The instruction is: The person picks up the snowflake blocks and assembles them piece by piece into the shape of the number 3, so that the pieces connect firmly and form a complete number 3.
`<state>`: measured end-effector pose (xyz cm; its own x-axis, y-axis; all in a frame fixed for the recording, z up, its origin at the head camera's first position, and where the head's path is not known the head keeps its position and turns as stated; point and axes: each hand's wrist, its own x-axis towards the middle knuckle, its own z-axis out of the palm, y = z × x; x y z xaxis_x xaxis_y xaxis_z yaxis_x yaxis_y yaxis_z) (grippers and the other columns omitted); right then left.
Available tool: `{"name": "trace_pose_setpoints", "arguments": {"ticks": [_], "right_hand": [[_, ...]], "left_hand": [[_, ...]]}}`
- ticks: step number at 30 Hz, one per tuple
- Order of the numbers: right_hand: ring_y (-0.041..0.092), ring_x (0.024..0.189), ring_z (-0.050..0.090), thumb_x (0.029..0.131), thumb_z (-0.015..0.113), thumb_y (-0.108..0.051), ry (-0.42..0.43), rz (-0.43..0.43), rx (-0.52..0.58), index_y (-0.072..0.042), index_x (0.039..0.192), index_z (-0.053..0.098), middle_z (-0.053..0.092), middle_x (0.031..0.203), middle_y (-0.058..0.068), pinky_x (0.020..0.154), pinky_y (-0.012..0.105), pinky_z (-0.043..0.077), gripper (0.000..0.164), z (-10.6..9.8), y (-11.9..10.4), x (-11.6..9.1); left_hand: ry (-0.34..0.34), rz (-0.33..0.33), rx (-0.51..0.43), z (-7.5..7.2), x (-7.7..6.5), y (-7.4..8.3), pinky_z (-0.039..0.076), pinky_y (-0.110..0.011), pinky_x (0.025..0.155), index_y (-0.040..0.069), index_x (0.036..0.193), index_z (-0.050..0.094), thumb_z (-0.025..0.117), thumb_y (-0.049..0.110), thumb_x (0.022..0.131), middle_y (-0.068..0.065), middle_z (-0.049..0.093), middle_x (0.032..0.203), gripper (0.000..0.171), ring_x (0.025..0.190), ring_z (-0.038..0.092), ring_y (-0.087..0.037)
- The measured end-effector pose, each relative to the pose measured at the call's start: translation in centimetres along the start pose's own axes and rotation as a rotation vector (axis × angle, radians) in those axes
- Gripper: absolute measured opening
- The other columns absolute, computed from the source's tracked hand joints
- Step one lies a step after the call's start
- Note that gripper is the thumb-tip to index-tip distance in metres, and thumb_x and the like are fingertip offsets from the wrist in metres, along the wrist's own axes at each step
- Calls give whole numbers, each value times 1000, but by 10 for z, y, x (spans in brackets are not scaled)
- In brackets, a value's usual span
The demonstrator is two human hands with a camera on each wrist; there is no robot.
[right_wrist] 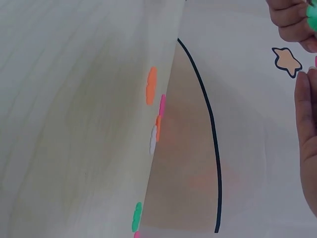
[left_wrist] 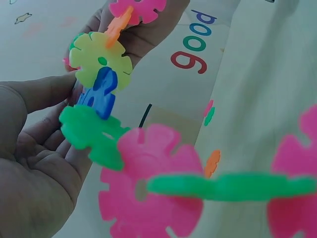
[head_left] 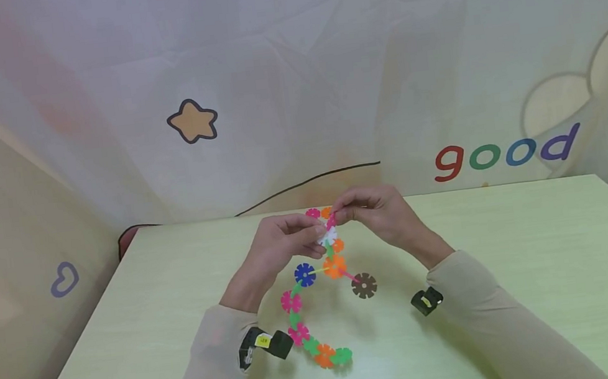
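A bent chain of interlocking flower-shaped plastic discs hangs from both hands in the head view; a brown disc [head_left: 364,285] ends one branch and a green disc [head_left: 342,356] the other. My left hand [head_left: 282,242] pinches the chain's upper end beside a white disc [head_left: 330,235]. My right hand [head_left: 377,215] pinches a pink disc [head_left: 332,219] just to the right. Close up in the left wrist view are a yellow disc [left_wrist: 91,57], a blue disc [left_wrist: 101,96] and a large pink disc [left_wrist: 153,208]. Fingers hide the joint between the hands.
Loose discs lie by the pale table's far edge, among them an orange disc [right_wrist: 151,86], a white disc [right_wrist: 153,140] and a green disc [right_wrist: 136,216]. A printed cloth backdrop [head_left: 293,91] rises behind the table [head_left: 515,265].
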<state>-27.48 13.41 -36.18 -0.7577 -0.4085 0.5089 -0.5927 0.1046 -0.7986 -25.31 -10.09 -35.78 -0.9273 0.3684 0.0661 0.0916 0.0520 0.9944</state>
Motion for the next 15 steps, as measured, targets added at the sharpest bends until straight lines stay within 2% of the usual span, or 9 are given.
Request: {"name": "trace_pose_setpoints", "arguments": {"ticks": [9, 15], "right_hand": [[20, 89, 77, 91, 75, 10, 24, 24, -1, 5, 104, 78, 78, 95, 13, 89, 35, 63, 15, 2, -3, 2], [23, 94, 77, 94, 77, 4, 16, 86, -20, 1, 110, 80, 78, 99, 9, 90, 37, 62, 17, -2, -11, 3]], "left_hand": [[4, -6, -23, -2, 0, 0, 64, -39, 86, -7, 113, 75, 72, 6, 101, -13, 77, 94, 18, 76, 78, -20], [-1, -3, -67, -2, 1, -2, 63, -41, 89, -5, 114, 74, 74, 12, 102, -15, 76, 96, 20, 81, 79, -24]]}}
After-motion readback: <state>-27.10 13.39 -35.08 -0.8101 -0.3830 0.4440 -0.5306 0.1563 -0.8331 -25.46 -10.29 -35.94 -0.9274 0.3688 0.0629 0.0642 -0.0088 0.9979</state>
